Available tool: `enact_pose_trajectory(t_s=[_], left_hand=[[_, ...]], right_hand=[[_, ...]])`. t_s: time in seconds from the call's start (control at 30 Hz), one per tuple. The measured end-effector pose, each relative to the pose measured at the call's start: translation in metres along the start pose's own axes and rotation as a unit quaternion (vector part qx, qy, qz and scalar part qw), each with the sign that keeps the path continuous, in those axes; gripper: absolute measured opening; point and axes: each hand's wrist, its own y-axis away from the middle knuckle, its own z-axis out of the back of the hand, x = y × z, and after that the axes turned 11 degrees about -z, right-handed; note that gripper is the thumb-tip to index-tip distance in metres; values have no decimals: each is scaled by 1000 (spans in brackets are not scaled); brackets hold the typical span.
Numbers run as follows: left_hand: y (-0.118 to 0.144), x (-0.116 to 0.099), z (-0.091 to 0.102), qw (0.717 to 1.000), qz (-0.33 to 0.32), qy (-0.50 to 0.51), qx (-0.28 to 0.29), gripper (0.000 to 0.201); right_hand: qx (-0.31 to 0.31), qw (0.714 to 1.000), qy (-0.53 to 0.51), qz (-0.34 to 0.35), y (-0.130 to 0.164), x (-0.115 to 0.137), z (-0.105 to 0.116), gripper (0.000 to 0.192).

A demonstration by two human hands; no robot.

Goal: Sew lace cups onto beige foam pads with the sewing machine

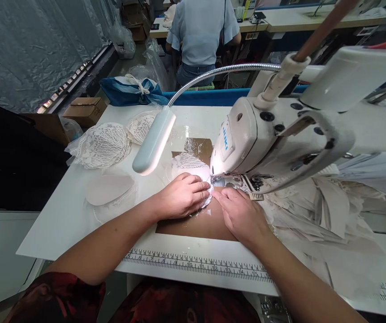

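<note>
A white lace-covered bra cup lies under the needle area of a white sewing machine, its edge at the presser foot. My left hand rests over the cup, fingers together and curved down on it, gripping it against the bed. From the other side, my right hand holds the cup's edge at the fingertips, index finger stretched toward the needle and the other fingers curled. Both hands are just in front of the needle. Beneath them is a brown sheet on the white table.
More lace cups and a smooth pale cup lie at left. A lamp on a bent metal neck hangs over the table. Cream fabric pieces are heaped at right. A ruler strip runs along the front. Another person sits beyond.
</note>
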Motion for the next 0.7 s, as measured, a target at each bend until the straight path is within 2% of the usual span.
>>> enact_pose_trajectory(t_s=[0.2, 0.3, 0.43, 0.7], left_hand=[[1, 3, -2, 1000, 1, 11, -15, 32], [2, 4, 0, 1000, -3, 15, -20, 31], [3, 5, 3, 999, -20, 25, -28, 27], [2, 5, 2, 999, -35, 28, -28, 25]], right_hand=[[0, 1000, 3, -30, -5, -1, 0, 46], [6, 999, -29, -32, -4, -4, 0, 44], [11, 997, -78, -2, 0, -9, -1, 42], [-1, 995, -87, 46, 1, -9, 0, 41]])
